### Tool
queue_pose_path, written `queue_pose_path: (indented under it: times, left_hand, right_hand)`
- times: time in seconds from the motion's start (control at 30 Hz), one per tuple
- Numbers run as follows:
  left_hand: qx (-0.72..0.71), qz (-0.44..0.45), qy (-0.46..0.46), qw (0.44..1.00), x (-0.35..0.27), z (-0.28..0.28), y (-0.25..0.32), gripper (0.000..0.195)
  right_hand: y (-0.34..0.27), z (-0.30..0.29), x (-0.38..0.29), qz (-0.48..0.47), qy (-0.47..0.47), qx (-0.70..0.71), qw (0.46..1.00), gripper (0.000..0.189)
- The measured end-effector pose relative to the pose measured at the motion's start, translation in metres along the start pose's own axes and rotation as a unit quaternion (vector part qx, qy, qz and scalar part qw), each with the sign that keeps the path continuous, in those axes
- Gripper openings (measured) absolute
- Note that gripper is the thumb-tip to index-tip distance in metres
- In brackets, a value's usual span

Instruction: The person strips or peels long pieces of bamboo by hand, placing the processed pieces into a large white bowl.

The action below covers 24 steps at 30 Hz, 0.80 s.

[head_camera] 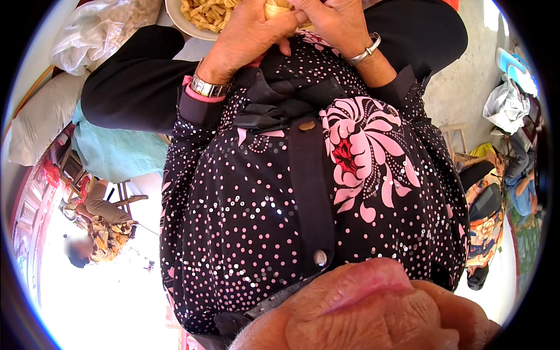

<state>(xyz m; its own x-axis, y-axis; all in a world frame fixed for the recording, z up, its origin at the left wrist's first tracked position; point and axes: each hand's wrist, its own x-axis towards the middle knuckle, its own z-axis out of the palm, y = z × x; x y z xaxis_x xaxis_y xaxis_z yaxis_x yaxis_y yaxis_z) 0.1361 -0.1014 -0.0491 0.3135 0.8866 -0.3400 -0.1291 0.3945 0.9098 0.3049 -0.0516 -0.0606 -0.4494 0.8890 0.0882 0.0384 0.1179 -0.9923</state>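
Note:
At the top edge, my left hand (256,30), with a watch on its wrist, is closed around a pale yellow piece of folded or wrapped strip material (276,8). Close against it, my right hand (334,22), wearing a silver bangle, has its fingers on the same piece. Fingertips of both hands meet there, and the frame's top edge cuts off part of them. Left of my left hand, a white bowl (176,22) holds many similar yellow folded pieces (203,13). The exact material cannot be told.
Clear plastic bags (81,48) and a pale sack (41,118) lie at the left, near a light blue cloth (118,148). A seated person (109,232) is at the lower left; other people (485,218) sit at the right, near a wooden chair (455,135) and a white bag (507,105).

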Motion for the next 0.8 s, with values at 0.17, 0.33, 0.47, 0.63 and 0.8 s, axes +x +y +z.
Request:
queue_pose_path:
  times: [0.17, 0.33, 0.47, 0.63, 0.8]
  left_hand:
    - [-0.089, 0.023, -0.061, 0.994, 0.002, -0.001, -0.015, 0.041]
    - [-0.128, 0.011, -0.002, 0.992, 0.002, -0.004, -0.017, 0.029]
    - [-0.159, 0.062, 0.027, 0.985, 0.007, -0.004, -0.010, 0.021]
    - [-0.126, 0.081, 0.049, 0.987, 0.004, -0.013, -0.020, 0.020]
    - [-0.129, 0.067, 0.050, 0.988, 0.000, -0.011, -0.011, 0.021]
  right_hand:
    - [-0.017, -0.001, -0.004, 0.079, 0.007, 0.033, 0.996, 0.020]
    - [-0.020, -0.003, 0.000, 0.086, -0.019, 0.132, 0.987, 0.020]
    - [0.003, -0.009, -0.003, 0.090, -0.069, 0.131, 0.985, 0.036]
    - [-0.014, -0.015, -0.002, 0.185, -0.178, 0.147, 0.955, 0.052]
    - [0.028, 0.000, -0.015, 0.105, -0.156, 0.140, 0.972, 0.032]
